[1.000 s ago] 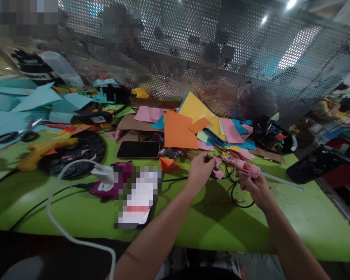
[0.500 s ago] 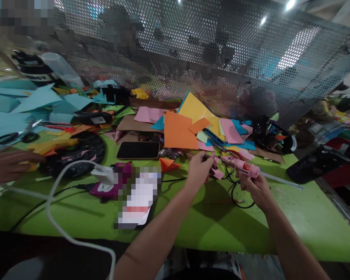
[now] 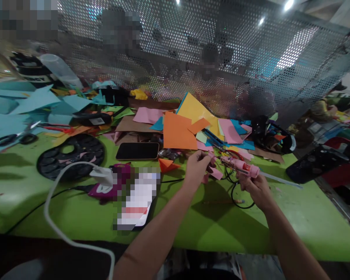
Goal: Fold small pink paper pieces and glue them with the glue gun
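The right hand (image 3: 257, 189) is wrapped round the pink gun (image 3: 236, 165) over the bench (image 3: 309, 221). The gun lies sideways, its tip pointing left, just beside the pink paper (image 3: 216, 173) that the left hand (image 3: 196, 165) pinches.

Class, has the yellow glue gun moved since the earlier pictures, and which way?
Yes. Earlier it lay partly over the black palette; now it is out of view. It probably went left, as another person's hand reached it from that edge.
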`<move>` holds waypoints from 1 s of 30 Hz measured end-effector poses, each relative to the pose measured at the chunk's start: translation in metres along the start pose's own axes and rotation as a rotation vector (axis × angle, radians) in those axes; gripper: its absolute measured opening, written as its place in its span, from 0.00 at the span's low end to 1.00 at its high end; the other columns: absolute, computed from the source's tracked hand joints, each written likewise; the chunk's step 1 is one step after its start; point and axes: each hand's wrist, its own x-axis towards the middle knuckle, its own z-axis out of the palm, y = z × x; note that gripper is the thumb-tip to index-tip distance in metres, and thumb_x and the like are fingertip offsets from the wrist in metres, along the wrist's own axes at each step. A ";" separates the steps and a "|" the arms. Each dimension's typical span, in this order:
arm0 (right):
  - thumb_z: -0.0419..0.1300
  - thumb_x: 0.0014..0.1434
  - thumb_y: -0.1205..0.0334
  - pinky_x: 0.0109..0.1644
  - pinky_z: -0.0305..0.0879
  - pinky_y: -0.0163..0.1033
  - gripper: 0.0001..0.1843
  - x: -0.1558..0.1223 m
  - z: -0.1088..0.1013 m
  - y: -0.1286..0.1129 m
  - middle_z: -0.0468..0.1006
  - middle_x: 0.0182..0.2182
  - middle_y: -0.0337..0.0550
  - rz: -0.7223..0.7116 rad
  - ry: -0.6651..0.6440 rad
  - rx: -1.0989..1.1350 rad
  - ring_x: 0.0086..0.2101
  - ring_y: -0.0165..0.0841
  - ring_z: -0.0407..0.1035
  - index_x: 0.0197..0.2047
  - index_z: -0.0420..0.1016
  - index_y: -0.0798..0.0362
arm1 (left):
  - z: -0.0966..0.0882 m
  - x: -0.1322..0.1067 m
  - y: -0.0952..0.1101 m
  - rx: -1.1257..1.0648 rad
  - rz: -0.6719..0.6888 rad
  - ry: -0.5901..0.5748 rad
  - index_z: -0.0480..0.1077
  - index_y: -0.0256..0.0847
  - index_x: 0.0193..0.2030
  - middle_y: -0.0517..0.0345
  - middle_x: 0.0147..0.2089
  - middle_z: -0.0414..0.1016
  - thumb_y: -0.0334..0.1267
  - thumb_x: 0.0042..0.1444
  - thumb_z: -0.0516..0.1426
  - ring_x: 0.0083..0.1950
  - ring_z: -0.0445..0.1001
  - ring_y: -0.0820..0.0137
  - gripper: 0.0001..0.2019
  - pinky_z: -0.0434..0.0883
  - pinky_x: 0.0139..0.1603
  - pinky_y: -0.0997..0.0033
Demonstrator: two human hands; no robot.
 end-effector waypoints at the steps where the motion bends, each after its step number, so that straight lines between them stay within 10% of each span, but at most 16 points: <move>1: 0.60 0.58 0.38 0.23 0.59 0.35 0.25 0.000 0.000 0.001 0.66 0.18 0.37 0.004 -0.001 0.003 0.20 0.30 0.62 0.30 0.72 0.53 | 0.000 0.000 0.000 -0.002 -0.004 0.002 0.66 0.37 0.22 0.66 0.17 0.68 0.30 0.47 0.55 0.15 0.66 0.79 0.05 0.66 0.19 0.80; 30: 0.61 0.57 0.38 0.23 0.57 0.35 0.24 0.000 -0.001 0.004 0.67 0.18 0.37 -0.006 0.011 0.043 0.20 0.29 0.61 0.29 0.71 0.53 | -0.002 0.000 -0.002 -0.071 0.039 0.018 0.68 0.38 0.23 0.62 0.19 0.71 0.32 0.44 0.55 0.17 0.67 0.77 0.02 0.67 0.20 0.77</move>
